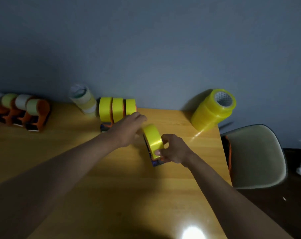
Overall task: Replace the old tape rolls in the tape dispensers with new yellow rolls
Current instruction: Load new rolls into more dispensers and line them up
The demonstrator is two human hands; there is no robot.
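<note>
A tape dispenser (155,162) carrying a yellow roll (153,138) stands mid-table. My right hand (174,150) grips it from the right, thumb on the roll's near side. My left hand (127,130) reaches to its far left side, fingers curled by the roll's upper edge; whether they hold it is hidden. Behind stand three dispensers with yellow rolls (117,109). At the far left is a row of orange dispensers with pale old rolls (28,110).
A stack of pale used rolls (84,101) leans by the wall. A stack of new yellow rolls (213,109) sits at the table's back right corner. A white chair (255,157) stands just past the wooden table's right edge (224,163).
</note>
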